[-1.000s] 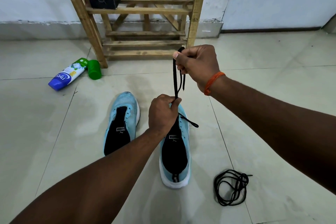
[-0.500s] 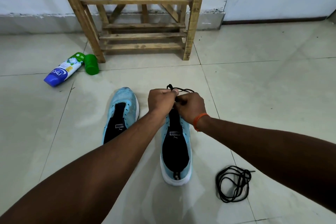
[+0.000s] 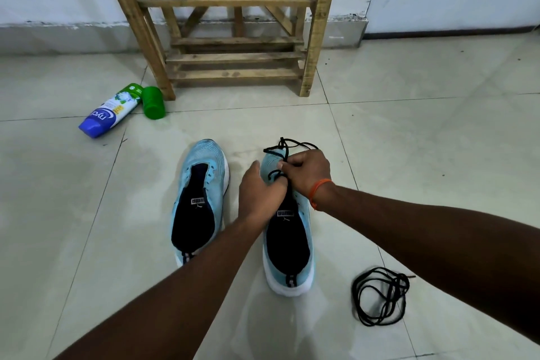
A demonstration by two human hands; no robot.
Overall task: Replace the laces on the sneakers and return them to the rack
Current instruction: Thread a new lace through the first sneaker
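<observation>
Lace point(image 3: 285, 152) pinched by right hand point(image 3: 306, 172) at the front eyelets of the right sneaker point(image 3: 292, 245) on the floor point(image 3: 409, 155); left hand point(image 3: 260, 196) rests on it, grip hidden. Lacing seems just begun; next, feed ends through following eyelets.

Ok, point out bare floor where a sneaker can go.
Bare tile lies right of the rack and beyond the coiled lace, between the rack and the sneaker toes, and left of the left sneaker below the bottle. Crowded: the right sneaker, where left hand and right hand meet.
</observation>
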